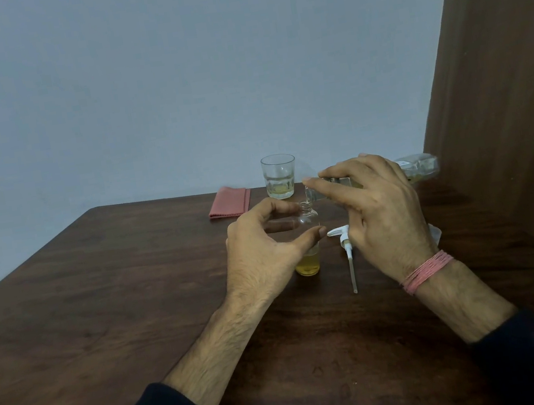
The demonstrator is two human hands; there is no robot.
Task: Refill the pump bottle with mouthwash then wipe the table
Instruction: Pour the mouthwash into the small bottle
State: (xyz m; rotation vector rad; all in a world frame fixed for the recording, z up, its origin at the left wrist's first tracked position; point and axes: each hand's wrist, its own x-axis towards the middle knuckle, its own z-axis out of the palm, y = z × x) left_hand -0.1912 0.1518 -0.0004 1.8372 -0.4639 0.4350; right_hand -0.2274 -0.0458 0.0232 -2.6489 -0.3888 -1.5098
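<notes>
Pouring mouthwash: right hand (377,206) grips the tipped mouthwash bottle (421,167); left hand (262,248) curls around the pump bottle (308,231) at table centre.
Keep spout over neck, pour slowly; pump head (343,243) lies at 3 o'clock, cloth (229,202) at 11.

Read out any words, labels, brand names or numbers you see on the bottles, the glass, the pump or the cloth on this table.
No text can be read anywhere in this view.
Large clear mouthwash bottle tilted in the right hand: no readable label.
Small clear pump bottle with yellow liquid, gripped by the left hand: no label shows.
Clear drinking glass, white pump head, folded pink cloth: all plain.
</notes>
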